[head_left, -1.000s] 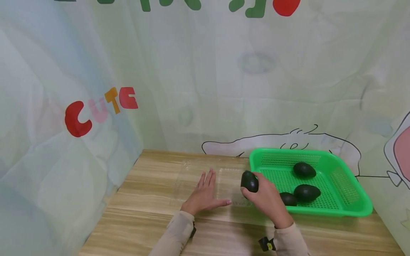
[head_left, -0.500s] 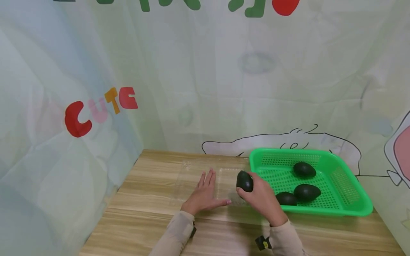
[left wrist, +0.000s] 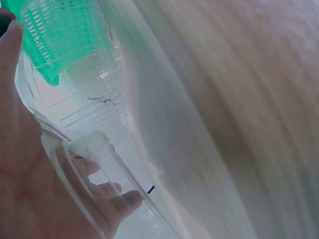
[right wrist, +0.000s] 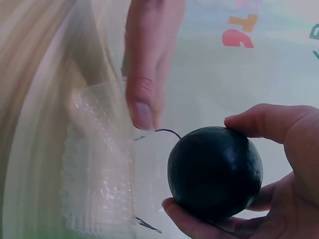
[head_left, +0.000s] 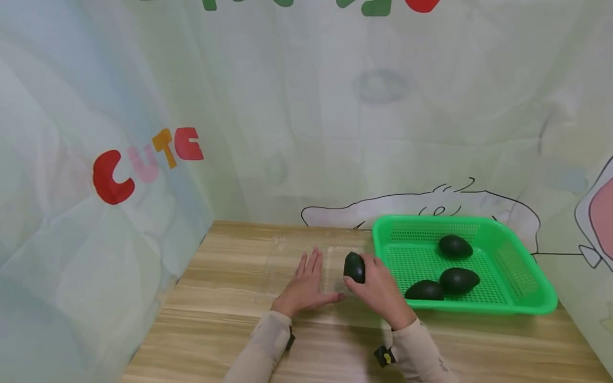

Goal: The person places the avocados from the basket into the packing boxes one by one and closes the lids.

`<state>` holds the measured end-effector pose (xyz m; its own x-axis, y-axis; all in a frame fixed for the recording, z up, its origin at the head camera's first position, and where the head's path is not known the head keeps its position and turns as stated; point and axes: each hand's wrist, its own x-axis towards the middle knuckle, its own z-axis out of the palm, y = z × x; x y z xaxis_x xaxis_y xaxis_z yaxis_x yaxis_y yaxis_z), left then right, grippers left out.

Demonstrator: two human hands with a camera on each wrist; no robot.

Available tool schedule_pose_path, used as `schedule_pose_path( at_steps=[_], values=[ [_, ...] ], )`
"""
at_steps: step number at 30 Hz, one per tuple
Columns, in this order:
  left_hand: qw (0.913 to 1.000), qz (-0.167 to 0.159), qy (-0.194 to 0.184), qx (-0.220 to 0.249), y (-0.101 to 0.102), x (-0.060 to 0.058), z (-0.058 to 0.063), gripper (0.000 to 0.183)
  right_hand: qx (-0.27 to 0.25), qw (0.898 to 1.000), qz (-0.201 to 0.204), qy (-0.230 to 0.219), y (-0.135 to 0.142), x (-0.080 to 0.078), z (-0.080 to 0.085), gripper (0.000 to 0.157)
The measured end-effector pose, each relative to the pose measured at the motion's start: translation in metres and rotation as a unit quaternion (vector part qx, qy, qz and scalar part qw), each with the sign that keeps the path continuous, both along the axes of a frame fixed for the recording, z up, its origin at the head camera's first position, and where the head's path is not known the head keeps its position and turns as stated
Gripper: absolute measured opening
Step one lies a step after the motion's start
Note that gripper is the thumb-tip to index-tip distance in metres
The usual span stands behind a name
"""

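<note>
My right hand (head_left: 382,291) grips a dark green avocado (head_left: 355,267) between thumb and fingers, its narrow end pointing up and away. It is held over the right half of a clear plastic clamshell box (head_left: 337,266). In the right wrist view the round end of the avocado (right wrist: 215,172) faces the camera, beside the ribbed box wall (right wrist: 97,169). Fingers spread and straight, my left hand (head_left: 305,287) lies on the left half of the box, thumb stretched toward the right half. The left wrist view shows fingers (left wrist: 122,204) through the clear plastic.
Close to the box's right side stands a green plastic basket (head_left: 519,266) with perforated walls. Three more avocados (head_left: 458,280) lie in it. The wooden table (head_left: 201,298) meets a printed cloth backdrop (head_left: 287,133) behind and at the left.
My right hand has carried the avocado leftward, from beside the basket's left rim to over the right half of the box. My left hand stays in place. The head view has tilted slightly.
</note>
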<state>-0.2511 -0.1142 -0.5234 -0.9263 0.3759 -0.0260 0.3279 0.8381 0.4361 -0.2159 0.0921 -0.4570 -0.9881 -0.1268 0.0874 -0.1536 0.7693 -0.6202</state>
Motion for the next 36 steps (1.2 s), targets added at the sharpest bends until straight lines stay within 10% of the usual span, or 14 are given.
schedule_pose_path(
  at_steps=[36],
  values=[
    [0.9998, -0.008, 0.005, -0.020, 0.000, -0.001, 0.002, 0.120, 0.006, 1.000, 0.002, -0.011, -0.029, -0.009, -0.036, 0.062]
  ],
)
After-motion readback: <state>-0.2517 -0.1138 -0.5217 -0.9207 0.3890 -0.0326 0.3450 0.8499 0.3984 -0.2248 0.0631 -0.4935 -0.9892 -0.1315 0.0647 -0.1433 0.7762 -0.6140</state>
